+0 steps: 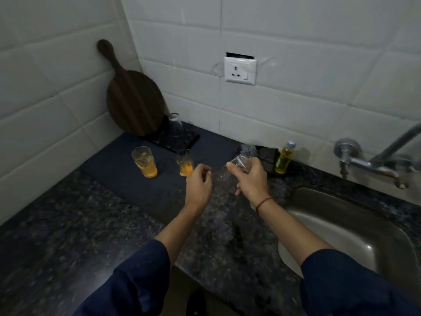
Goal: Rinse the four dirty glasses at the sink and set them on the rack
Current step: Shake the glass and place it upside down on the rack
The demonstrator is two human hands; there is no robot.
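Observation:
My right hand (249, 179) grips a clear glass (242, 161), held tilted above the counter left of the sink (355, 226). My left hand (198, 184) hovers empty, fingers loosely curled, just right of a small glass (185, 164) with orange residue. A taller glass (145, 161) with orange dregs stands further left on the dark mat (118, 169). One clear glass (175, 120) sits upside down on the black rack (180, 139) at the back.
A round wooden board (134, 101) leans in the corner behind the rack. A bottle of yellow liquid (284, 157) stands by the wall. The tap (373, 164) juts from the tiles over the sink. A wall socket (240, 70) sits above.

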